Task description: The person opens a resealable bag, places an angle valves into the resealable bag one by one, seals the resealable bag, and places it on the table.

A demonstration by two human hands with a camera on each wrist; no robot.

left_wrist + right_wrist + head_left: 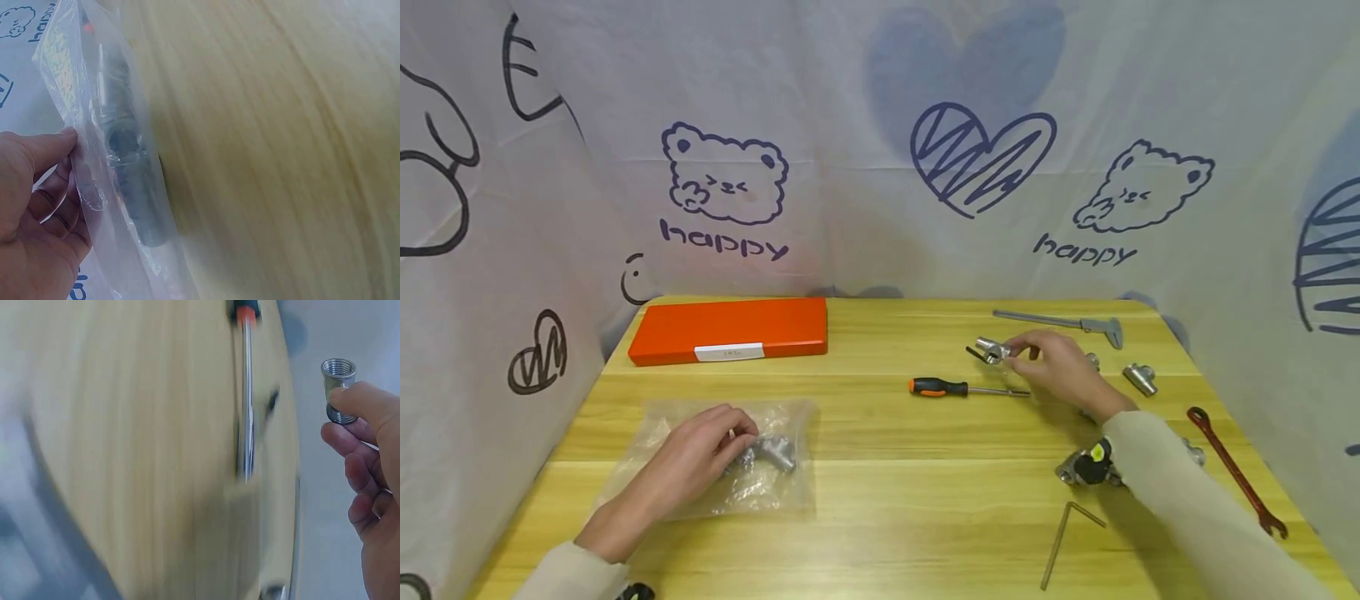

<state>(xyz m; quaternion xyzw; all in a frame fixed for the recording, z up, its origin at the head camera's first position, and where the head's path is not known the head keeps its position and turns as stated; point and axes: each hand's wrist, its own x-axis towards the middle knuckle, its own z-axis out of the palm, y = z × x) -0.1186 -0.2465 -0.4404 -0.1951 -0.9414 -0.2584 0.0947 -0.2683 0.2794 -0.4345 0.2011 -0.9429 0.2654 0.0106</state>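
Here, above the far right of the tabletop (pixel 880 433), the right hand (pixel 1060 371) pinches a threaded metal pipe fitting (pixel 338 387) between thumb and fingers; a firm grip would keep it from slipping. The left hand (pixel 696 458) grips a clear plastic bag (pixel 647 442) of fittings near the left edge.

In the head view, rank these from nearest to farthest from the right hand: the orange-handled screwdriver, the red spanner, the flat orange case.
Measured from the right hand, which pinches a small silver threaded fitting:
1. Orange-handled screwdriver, just to its left, tip near the fingers.
2. Red spanner, at the table's right edge.
3. Flat orange case, far left at the back.
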